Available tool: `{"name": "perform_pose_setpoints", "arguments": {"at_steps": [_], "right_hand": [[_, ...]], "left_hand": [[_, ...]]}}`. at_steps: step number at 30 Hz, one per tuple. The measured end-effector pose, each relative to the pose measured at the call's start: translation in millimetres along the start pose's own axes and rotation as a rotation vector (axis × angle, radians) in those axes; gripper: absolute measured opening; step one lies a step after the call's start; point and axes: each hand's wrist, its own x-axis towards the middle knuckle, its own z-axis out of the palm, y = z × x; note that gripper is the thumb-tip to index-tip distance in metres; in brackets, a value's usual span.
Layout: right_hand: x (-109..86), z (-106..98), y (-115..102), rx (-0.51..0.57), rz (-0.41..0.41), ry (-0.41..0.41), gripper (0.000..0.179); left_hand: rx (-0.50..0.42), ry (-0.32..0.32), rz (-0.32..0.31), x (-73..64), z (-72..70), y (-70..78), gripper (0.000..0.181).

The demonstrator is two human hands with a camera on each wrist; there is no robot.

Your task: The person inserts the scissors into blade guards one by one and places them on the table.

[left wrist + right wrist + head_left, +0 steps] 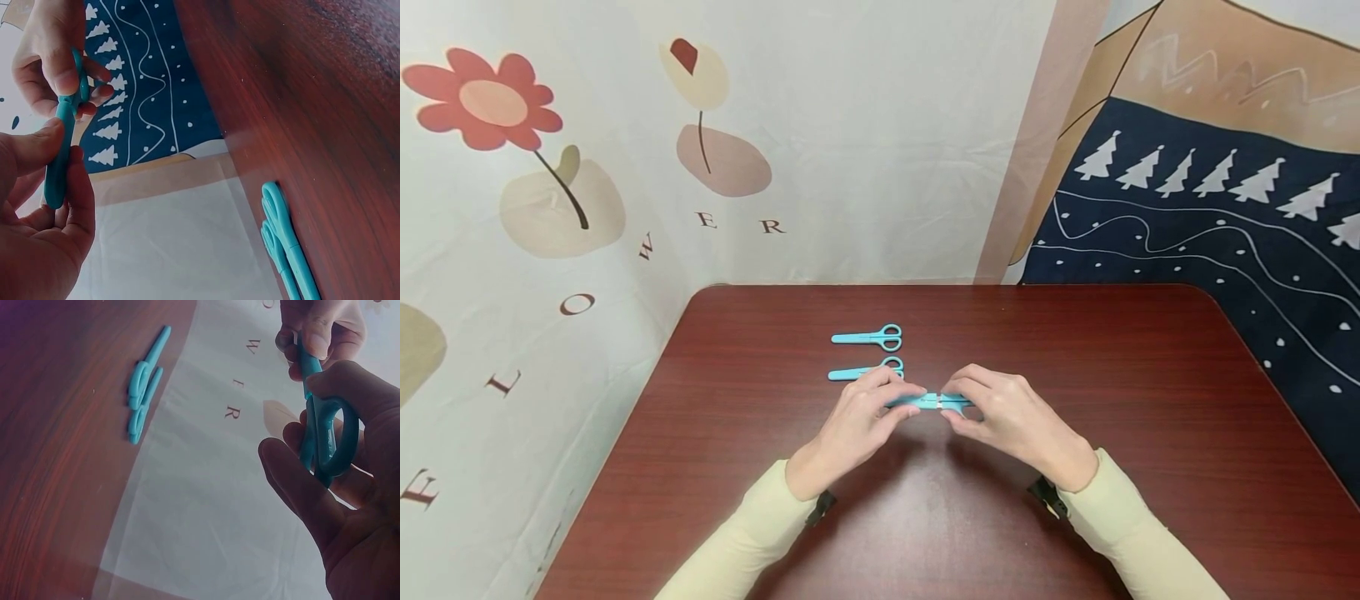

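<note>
Over the table, a pair of turquoise scissors [955, 401] spans both hands, with its blade cover [929, 401] on the left. A narrow pale gap shows between cover and handles in the head view. My left hand [859, 410] pinches the cover between thumb and fingers. The right hand [1021, 415] grips the scissors near the handle loops, one of which [351, 447] shows clearly in the right wrist view. Most of the blades are hidden inside the cover.
Two more covered turquoise scissors lie on the reddish-brown table [737, 467], loops to the right: a far pair [853, 338] and a near pair [847, 374], partly behind the left hand. Patterned cloths [865, 167] hang behind the table.
</note>
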Motion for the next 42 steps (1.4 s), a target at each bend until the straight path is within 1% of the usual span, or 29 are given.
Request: {"name": "perform_pose_setpoints", "arguments": {"at_steps": [12,19,25,34,37,40,42], "right_hand": [[0.1,4,2,0.003,-0.017,0.019,0.029],[1.3,4,1,0.023,-0.009,0.016,0.028],[2.4,4,-1,0.027,-0.014,0.012,0.027],[4.9,5,-3,0.04,-0.012,0.006,0.028],[6.3,6,-4,0.037,-0.009,0.0,0.028],[7.5,7,-3,0.032,-0.021,0.0,0.028],[8.4,7,-2,0.03,-0.031,0.006,0.028]], "left_hand": [[0.006,-0.001,0.019,-1.4,-0.6,-2.5,0.022],[0.023,-0.002,0.058,-2.0,-2.2,-3.9,0.024],[-0.003,-0.011,0.075,-2.5,-4.2,-5.8,0.025],[-0.021,0.003,0.131,-3.2,-5.5,-9.7,0.026],[-0.023,0.011,0.149,-3.7,-3.8,-11.1,0.026],[-0.032,0.021,0.15,-4.1,-1.2,-12.1,0.026],[-0.037,0.019,0.138,-3.6,0.0,-11.9,0.026]]}}
